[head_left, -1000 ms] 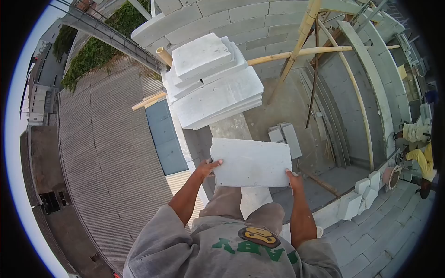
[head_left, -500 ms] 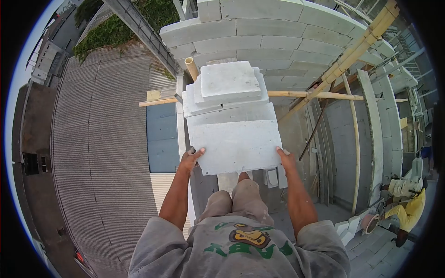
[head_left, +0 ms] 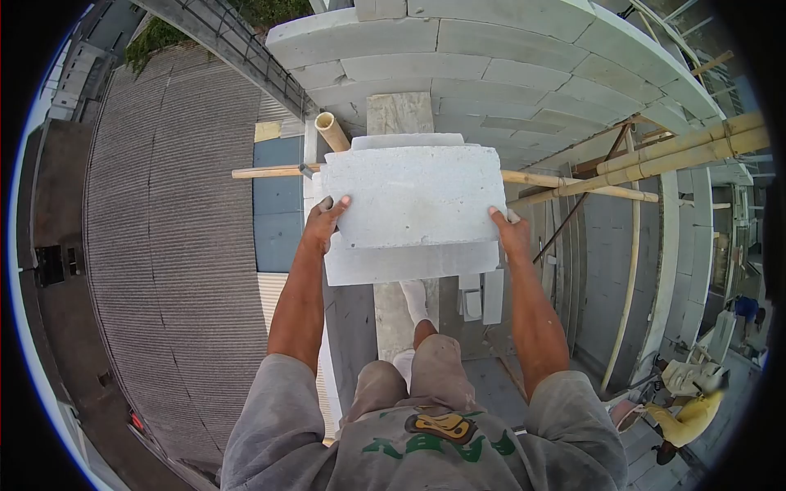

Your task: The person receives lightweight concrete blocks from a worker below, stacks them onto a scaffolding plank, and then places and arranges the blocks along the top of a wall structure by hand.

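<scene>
Between my two hands is a wide white aerated concrete block [head_left: 413,196], with pitted faces. My left hand [head_left: 327,221] grips its left end, thumb on the near face. At the right end my right hand [head_left: 512,232] holds on the same way, its thumb on the face and its fingers partly hidden behind. Below the held block shows the front of another white block [head_left: 413,264]. A further block edge [head_left: 408,141] peeks out just behind it; the held block hides most of the stack.
I stand high on a narrow plank [head_left: 391,315]. A block wall [head_left: 458,74] rises ahead. Bamboo poles [head_left: 688,164] cross at right, and an upright bamboo pole [head_left: 332,135] stands at left. Corrugated roofing [head_left: 164,237] lies left. A person in yellow [head_left: 692,421] works lower right.
Both hands have carried the block forward, away from my body and over the stack, covering the smaller top block. My view has shifted, showing more of my legs and the plank.
</scene>
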Available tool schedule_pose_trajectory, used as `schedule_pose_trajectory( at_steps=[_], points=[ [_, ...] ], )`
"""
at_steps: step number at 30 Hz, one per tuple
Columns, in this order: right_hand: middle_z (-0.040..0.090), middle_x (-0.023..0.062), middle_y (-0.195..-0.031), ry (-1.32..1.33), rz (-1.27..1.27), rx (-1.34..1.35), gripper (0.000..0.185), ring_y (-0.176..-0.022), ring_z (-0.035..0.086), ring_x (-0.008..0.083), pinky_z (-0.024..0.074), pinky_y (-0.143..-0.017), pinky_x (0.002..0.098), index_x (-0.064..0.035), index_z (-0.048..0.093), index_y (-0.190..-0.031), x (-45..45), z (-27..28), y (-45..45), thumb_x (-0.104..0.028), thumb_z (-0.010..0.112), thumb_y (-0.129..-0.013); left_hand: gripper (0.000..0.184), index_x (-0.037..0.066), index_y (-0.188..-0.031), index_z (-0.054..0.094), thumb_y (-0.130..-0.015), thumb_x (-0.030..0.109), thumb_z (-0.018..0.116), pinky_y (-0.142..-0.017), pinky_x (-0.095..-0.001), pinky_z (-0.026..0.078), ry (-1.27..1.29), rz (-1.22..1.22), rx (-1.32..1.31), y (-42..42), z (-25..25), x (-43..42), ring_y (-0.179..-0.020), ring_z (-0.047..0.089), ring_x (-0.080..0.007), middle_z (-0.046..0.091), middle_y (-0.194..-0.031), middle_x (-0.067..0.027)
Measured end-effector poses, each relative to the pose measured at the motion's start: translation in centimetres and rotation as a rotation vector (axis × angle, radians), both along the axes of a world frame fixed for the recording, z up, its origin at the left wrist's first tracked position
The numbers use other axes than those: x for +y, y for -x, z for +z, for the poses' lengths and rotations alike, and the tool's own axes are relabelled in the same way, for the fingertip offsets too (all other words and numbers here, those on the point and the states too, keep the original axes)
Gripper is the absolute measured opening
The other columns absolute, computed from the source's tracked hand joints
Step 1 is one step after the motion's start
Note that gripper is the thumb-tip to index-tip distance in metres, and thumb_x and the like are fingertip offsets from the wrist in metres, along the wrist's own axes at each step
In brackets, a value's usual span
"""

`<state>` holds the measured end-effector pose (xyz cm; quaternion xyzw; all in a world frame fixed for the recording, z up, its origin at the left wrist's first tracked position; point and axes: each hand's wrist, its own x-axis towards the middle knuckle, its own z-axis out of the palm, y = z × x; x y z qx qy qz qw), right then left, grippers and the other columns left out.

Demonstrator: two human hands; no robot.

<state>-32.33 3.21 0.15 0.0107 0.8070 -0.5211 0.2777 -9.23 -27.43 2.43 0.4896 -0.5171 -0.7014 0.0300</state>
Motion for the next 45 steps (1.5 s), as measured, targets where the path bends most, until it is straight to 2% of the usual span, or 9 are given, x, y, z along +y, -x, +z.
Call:
schedule_pose_trajectory(
  at_steps=[12, 16, 18, 22, 27, 31, 34, 40, 45],
  points=[
    [0.067, 0.0118, -0.094, 0.022, 0.049, 0.122, 0.038, -0.083, 0.061, 0.0181, 0.0465, -0.077, 0.0315, 0.0044, 0.063, -0.103, -4.8, -3.1, 3.2, -0.026, 0.069, -0.081, 0.084, -0.011, -0.136, 0.03, -0.084, 0.047, 0.063, -0.101, -0.0307, 0.034, 0.193, 0.005, -0.036, 2.6, -7.5, -4.3, -0.122, 0.045, -0.0256, 0.046, -0.133, -0.0214],
    [0.067, 0.0119, -0.096, -0.038, 0.05, 0.142, 0.036, -0.086, 0.061, 0.0187, 0.0461, -0.08, 0.032, 0.0021, 0.063, -0.105, -4.5, -3.6, 3.3, -0.026, 0.068, -0.083, 0.077, 0.002, -0.14, 0.036, -0.086, 0.052, 0.058, -0.103, -0.0326, 0.031, 0.217, 0.188, -0.019, 3.2, -4.4, -1.2, -0.125, 0.041, -0.0223, 0.047, -0.133, -0.0172],
    [0.067, 0.0131, -0.097, -0.081, 0.077, 0.192, 0.037, -0.088, 0.062, 0.0201, 0.0463, -0.081, 0.0325, 0.0019, 0.063, -0.106, -4.7, -2.9, 3.0, -0.028, 0.068, -0.084, 0.073, -0.001, -0.137, 0.038, -0.088, 0.048, 0.057, -0.101, -0.0309, 0.033, 0.241, 0.248, -0.017, 2.2, -4.4, 0.8, -0.121, 0.045, -0.022, 0.05, -0.129, -0.0176],
    [0.067, 0.0183, -0.099, -0.179, 0.16, 0.239, 0.043, -0.094, 0.063, 0.0281, 0.0468, -0.083, 0.037, 0.0016, 0.063, -0.107, -4.1, -4.4, 3.4, -0.035, 0.065, -0.084, 0.069, -0.004, -0.133, 0.043, -0.088, 0.046, 0.058, -0.098, -0.0305, 0.037, 0.235, 0.276, -0.124, -2.7, -2.9, 5.6, -0.115, 0.051, -0.0224, 0.056, -0.122, -0.0168],
    [0.064, 0.0241, -0.1, -0.521, 0.164, 0.311, 0.056, -0.096, 0.061, 0.0385, 0.0458, -0.086, 0.0443, 0.0037, 0.059, -0.11, -5.3, -2.1, 2.9, -0.044, 0.062, -0.082, 0.057, -0.005, -0.115, 0.059, -0.085, 0.044, 0.061, -0.085, -0.0309, 0.046, 0.248, 0.209, -0.333, -15.4, -10.0, 10.9, -0.095, 0.061, -0.0206, 0.066, -0.099, -0.0132],
    [0.043, 0.0305, -0.126, -0.548, 0.143, 0.498, 0.071, -0.118, 0.044, 0.0425, 0.0404, -0.096, 0.0468, 0.0081, 0.041, -0.126, -5.0, -3.9, 0.6, -0.041, 0.063, -0.08, 0.049, -0.002, -0.105, 0.063, -0.084, 0.042, 0.064, -0.06, -0.0278, 0.043, 0.104, 0.245, -0.332, -21.1, -5.4, 13.7, -0.065, 0.053, -0.0098, 0.058, -0.069, -0.0005],
    [0.036, 0.0299, -0.131, -0.533, 0.202, 0.451, 0.074, -0.123, 0.038, 0.0417, 0.0386, -0.099, 0.0466, 0.0074, 0.034, -0.131, -4.8, -1.0, -2.7, -0.038, 0.063, -0.08, 0.045, 0.0, -0.112, 0.061, -0.084, 0.034, 0.068, -0.073, -0.0251, 0.047, -0.027, 0.326, -0.264, -23.5, -3.8, 14.5, -0.082, 0.058, -0.0121, 0.062, -0.09, -0.0035],
    [0.06, 0.0254, -0.11, -0.614, 0.908, 0.151, 0.057, -0.105, 0.057, 0.0373, 0.0459, -0.091, 0.042, 0.0055, 0.059, -0.109, 0.5, -1.6, -7.4, -0.041, 0.061, -0.076, 0.047, 0.001, -0.111, 0.063, -0.081, 0.036, 0.07, -0.075, -0.024, 0.045, 0.091, 0.345, -0.016, -21.6, 2.5, 13.3, -0.085, 0.056, -0.0097, 0.063, -0.094, -0.004],
    [0.066, 0.023, -0.094, -0.743, 0.956, 0.243, 0.051, -0.094, 0.062, 0.0352, 0.0484, -0.084, 0.0415, -0.0001, 0.067, -0.094, 6.4, -2.9, -11.3, -0.046, 0.064, -0.073, 0.043, 0.003, -0.11, 0.064, -0.081, 0.033, 0.071, -0.081, -0.0251, 0.044, 0.148, 0.003, 0.167, -19.6, 14.6, 11.9, -0.093, 0.057, -0.0123, 0.064, -0.101, -0.0043]
  ],
)
